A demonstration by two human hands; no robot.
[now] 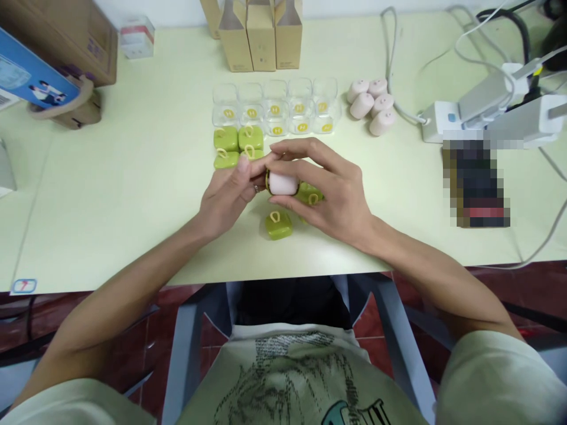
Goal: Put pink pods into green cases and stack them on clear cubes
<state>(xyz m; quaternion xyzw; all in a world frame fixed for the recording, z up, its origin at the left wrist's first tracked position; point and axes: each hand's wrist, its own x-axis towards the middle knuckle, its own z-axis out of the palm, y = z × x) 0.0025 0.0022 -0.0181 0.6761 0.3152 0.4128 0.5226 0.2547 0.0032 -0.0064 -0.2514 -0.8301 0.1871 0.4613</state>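
Observation:
My left hand [233,193] and my right hand [330,192] meet over the table around a pale pink rounded piece [283,183]. Dark, yellowish edges show at both of its ends. The right thumb and fingers close about it from the right, while the left fingers grip its left end, partly hidden. Just below lies a glossy green case [278,226] with a pale loop on top. More green cases [312,192] are partly covered by my right hand. Beyond my left fingers sits a group of similar green cases [225,139].
Clear plastic boxes [299,108] with yellow stickers stand in rows. Several pale pink cylinders [362,105] cluster to their right. Open cardboard boxes [261,38] stand behind. A power strip [438,122] with cables and a pixelated dark object [478,186] lie at right.

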